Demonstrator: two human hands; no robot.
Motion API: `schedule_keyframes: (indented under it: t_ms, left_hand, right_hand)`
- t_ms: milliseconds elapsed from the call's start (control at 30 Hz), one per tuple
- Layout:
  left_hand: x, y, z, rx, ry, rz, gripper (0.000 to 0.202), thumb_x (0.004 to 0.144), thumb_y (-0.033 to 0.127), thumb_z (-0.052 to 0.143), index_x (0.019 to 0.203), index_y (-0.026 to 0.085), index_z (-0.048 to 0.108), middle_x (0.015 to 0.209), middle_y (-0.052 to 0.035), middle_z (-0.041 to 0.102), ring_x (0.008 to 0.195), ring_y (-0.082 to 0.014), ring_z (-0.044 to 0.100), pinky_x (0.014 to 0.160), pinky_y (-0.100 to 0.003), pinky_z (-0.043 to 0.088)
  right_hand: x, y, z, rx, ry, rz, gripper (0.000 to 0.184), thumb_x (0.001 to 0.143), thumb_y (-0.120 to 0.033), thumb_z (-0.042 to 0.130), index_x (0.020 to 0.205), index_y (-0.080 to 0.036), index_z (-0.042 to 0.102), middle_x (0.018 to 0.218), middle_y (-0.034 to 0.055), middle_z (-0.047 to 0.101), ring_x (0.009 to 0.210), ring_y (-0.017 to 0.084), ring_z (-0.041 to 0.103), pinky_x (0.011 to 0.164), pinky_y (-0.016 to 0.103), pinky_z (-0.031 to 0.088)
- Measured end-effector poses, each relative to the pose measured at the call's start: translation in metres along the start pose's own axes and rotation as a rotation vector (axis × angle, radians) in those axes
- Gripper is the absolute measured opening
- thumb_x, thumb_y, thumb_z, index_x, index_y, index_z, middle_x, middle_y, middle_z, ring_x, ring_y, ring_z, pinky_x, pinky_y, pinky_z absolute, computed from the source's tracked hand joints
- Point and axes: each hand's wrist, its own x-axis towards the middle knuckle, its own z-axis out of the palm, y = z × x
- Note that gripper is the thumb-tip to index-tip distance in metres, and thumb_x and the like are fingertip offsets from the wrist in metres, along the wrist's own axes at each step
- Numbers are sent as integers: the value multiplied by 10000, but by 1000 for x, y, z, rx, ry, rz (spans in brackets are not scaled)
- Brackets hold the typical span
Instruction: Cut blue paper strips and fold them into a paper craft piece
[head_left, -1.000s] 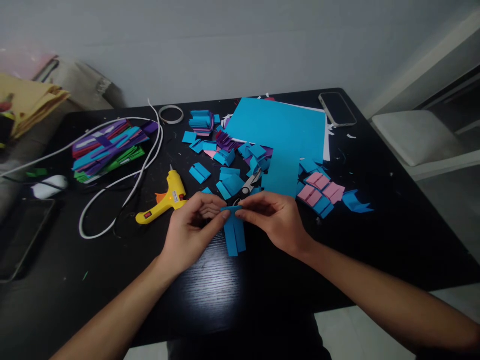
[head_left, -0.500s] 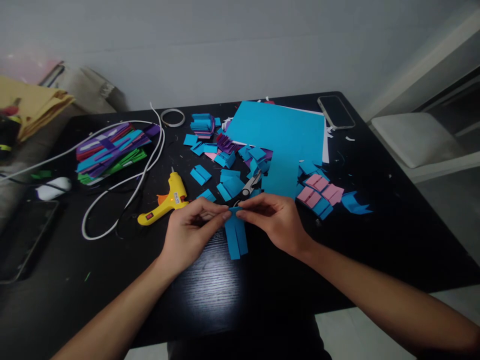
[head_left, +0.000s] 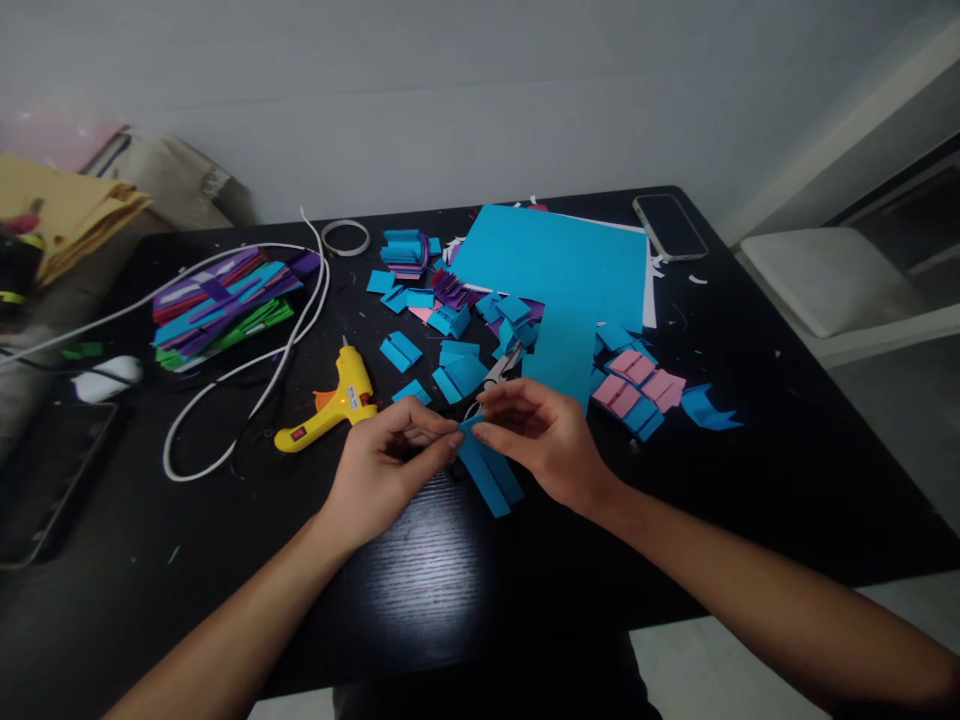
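No words I can make out from here.
The yellow glue gun (head_left: 337,408), near nine o'clock from the middle of the table (head_left: 585,560), bears a white label (head_left: 354,398), its print too small for me; the dark patch (head_left: 216,182) on the bag (head_left: 169,175) at ten o'clock is too blurred.

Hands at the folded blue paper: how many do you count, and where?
2: the left hand and the right hand, at either side of the folded blue paper, by its far end. No other hand shows.
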Motion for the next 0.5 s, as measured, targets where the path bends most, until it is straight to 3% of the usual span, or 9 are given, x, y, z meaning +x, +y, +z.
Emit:
schedule_keyframes:
  t_ms: [167,300,367,500]
  left_hand:
    - [-1,-1,3,-17,36,22,96,836,188,792,836,187,696,731,-10,762,647,-142,741,622,-235,619]
    - [-1,-1,-1,-31,-10,15,93,852,187,790,850,187,696,739,-6,740,659,-130,720,621,-220,597]
    - [0,0,-7,-14,-93,0,130,836,204,819,918,188,719,786,-18,732,693,-136,705,644,-231,594]
    - [5,5,-20,35,-363,27,521,732,244,921,1216,239,731,1067,-79,717,881,-182,689,768,-288,606]
  right_hand:
    - [1,-3,2,-7,-51,65,267,708,-350,922,869,-210,760,838,12,768,789,165,727,726,283,599]
    - [3,-7,-1,0,-104,109,244,700,-349,930,799,-198,766,747,-10,745,687,142,685,643,260,556]
    - [5,-10,-6,18,-182,178,263,690,-362,936,807,-187,778,749,-8,749,673,137,680,630,255,545]
    - [8,-16,-15,70,-404,303,241,719,-352,921,840,-179,806,796,3,771,714,130,697,663,238,550]
